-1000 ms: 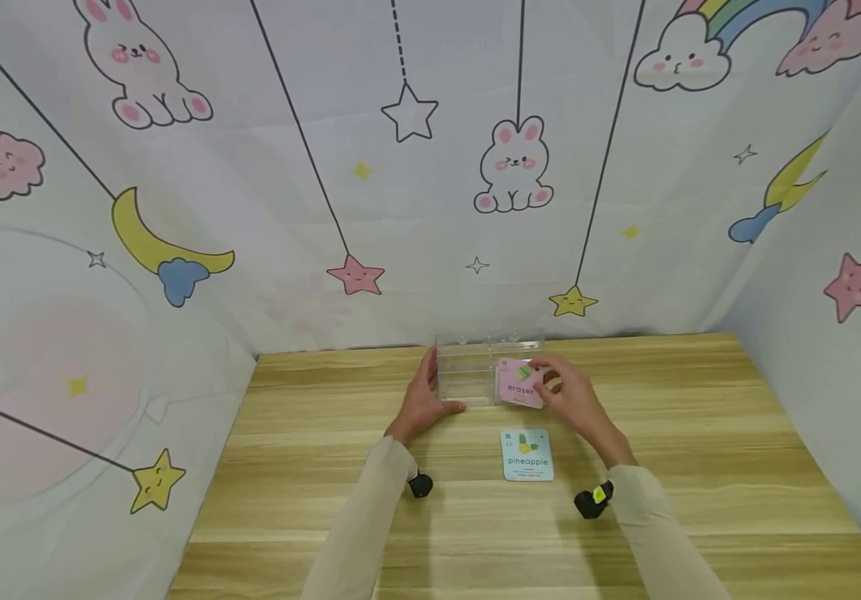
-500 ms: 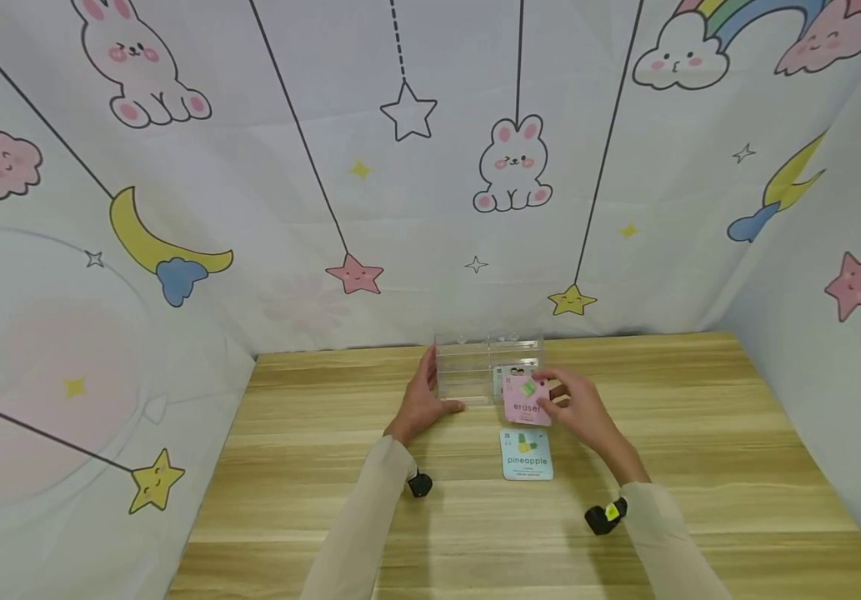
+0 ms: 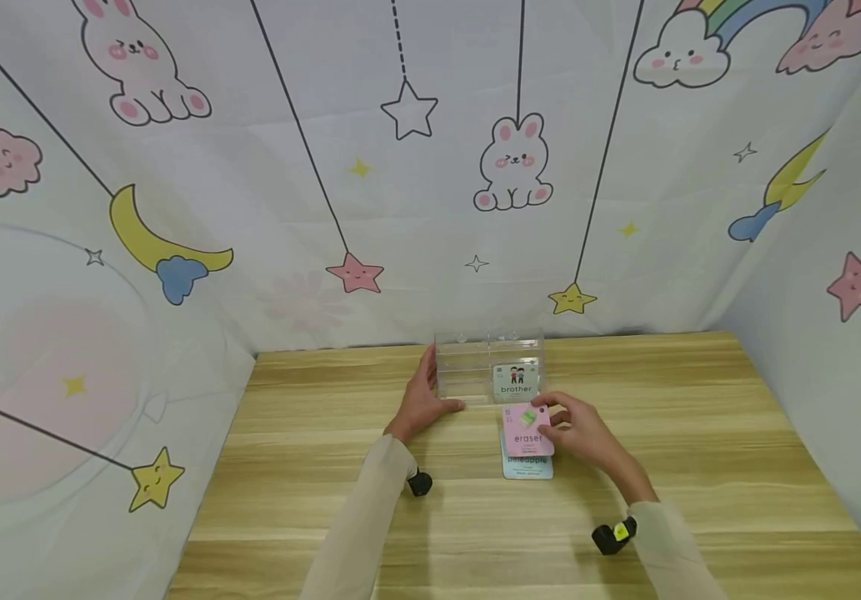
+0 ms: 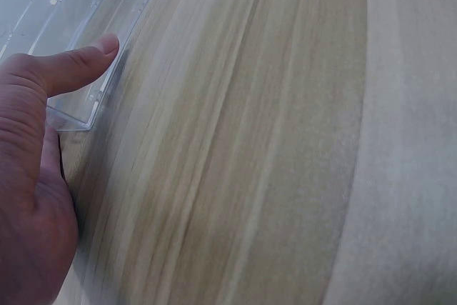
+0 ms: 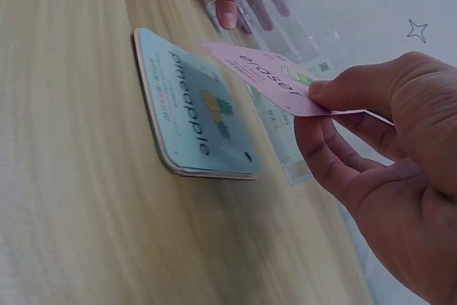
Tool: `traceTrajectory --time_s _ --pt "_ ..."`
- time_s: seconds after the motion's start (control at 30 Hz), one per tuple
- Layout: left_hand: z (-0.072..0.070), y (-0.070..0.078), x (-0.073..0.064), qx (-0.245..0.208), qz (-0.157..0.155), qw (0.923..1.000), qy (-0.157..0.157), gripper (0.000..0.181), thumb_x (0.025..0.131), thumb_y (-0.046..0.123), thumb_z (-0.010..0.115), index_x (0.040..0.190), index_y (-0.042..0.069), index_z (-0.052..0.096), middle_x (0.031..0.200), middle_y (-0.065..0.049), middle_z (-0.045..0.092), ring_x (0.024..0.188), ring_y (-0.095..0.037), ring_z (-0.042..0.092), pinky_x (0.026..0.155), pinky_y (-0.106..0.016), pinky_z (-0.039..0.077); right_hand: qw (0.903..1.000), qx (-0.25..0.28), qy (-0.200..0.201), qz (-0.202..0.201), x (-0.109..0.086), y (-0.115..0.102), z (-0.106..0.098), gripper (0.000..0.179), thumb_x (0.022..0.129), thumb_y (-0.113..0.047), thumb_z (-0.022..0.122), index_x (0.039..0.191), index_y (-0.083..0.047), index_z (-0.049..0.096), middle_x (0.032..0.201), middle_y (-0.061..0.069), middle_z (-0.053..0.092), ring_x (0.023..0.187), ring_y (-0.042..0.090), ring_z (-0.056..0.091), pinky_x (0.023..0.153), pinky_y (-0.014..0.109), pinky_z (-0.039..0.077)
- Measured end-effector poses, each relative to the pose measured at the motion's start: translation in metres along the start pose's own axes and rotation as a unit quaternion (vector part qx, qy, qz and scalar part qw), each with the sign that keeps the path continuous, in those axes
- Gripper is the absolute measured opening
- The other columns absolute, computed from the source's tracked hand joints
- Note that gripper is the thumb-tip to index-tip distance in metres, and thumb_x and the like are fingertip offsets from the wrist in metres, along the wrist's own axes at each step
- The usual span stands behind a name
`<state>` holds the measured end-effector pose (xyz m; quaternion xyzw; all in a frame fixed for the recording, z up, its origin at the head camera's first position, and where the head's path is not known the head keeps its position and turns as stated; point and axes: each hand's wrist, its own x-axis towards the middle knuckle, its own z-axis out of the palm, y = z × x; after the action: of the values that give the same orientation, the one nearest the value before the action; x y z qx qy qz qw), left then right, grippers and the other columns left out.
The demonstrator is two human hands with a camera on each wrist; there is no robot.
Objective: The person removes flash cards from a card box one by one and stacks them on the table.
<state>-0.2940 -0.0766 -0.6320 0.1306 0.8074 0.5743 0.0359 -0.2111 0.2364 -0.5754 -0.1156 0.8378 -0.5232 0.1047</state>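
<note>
My right hand (image 3: 586, 429) pinches a pink flash card (image 3: 523, 440) reading "eraser" by its right side, thumb on top and fingers beneath in the right wrist view. The card is raised and overlaps a light blue "pineapple" card (image 5: 178, 98), which lies on top of a small stack on the table. My left hand (image 3: 418, 408) holds the left side of a clear plastic card box (image 3: 463, 367), thumb (image 4: 82, 66) over its front edge and fingers along the side, partly hidden. A "brother" card (image 3: 516, 382) shows in the box's right compartment.
The wood-grain table (image 3: 310, 467) ends at the back against a white curtain (image 3: 430, 208) printed with rabbits, stars and moons. Small black cameras hang at both wrists. The box's left compartment (image 3: 463, 387) shows bare clear plastic.
My right hand has drawn the eraser card out of the box's right compartment and toward me, over the pineapple card. The brother card behind it is now uncovered. My left hand stays on the box.
</note>
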Motion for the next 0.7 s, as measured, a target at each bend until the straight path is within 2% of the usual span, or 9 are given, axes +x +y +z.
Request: traceTrajectory --time_s 0.1,0.23,0.37,0.53,0.7 --pt "0.0 0.01 -0.003 -0.01 0.009 0.9999 0.006 0.122 0.076 -0.002 0.091 0.166 0.007 0.01 0.17 -0.019 0.019 0.154 -0.036 0.028 0.124 -0.044 0.03 0.9999 0.008 -0.007 0.008 -0.002 0.004 0.003 0.039 0.093 0.008 0.072 0.13 0.0 0.064 0.133 0.021 0.061 0.094 0.025 0.068 0.072 0.026 0.061" --pt "-0.004 0.031 -0.01 -0.02 0.014 0.9997 0.002 0.117 0.076 -0.007 0.088 0.164 -0.002 0.011 0.168 -0.027 0.018 0.152 -0.043 0.027 0.123 -0.049 0.03 0.9996 0.019 -0.015 0.018 -0.005 0.009 0.006 0.038 0.093 0.007 0.072 0.129 0.002 0.064 0.131 0.023 0.062 0.093 0.025 0.068 0.071 0.027 0.06" --pt "-0.008 0.045 -0.014 -0.014 0.005 0.9999 -0.007 0.114 0.079 -0.006 0.087 0.163 -0.005 0.01 0.168 -0.027 0.017 0.152 -0.042 0.026 0.123 -0.045 0.03 0.9989 0.032 -0.017 0.029 -0.007 0.011 0.01 0.037 0.092 0.007 0.072 0.128 0.003 0.064 0.131 0.023 0.061 0.094 0.025 0.069 0.071 0.027 0.06" --pt "-0.008 0.048 -0.016 -0.013 -0.002 0.9999 -0.003 0.113 0.078 -0.006 0.087 0.163 -0.004 0.012 0.169 -0.025 0.018 0.153 -0.04 0.027 0.123 -0.044 0.03 0.9986 0.038 -0.021 0.03 -0.009 0.014 0.013 0.038 0.092 0.008 0.072 0.128 0.006 0.063 0.13 0.024 0.061 0.093 0.025 0.07 0.07 0.027 0.06" --pt "-0.007 0.045 -0.015 -0.007 0.002 1.0 0.003 0.113 0.078 -0.005 0.088 0.163 -0.004 0.013 0.168 -0.025 0.021 0.152 -0.04 0.03 0.123 -0.043 0.032 0.9997 -0.007 -0.016 0.014 -0.011 0.019 0.015 0.039 0.09 0.006 0.075 0.127 0.005 0.063 0.114 0.017 0.067 0.087 0.02 0.067 0.067 0.024 0.057"
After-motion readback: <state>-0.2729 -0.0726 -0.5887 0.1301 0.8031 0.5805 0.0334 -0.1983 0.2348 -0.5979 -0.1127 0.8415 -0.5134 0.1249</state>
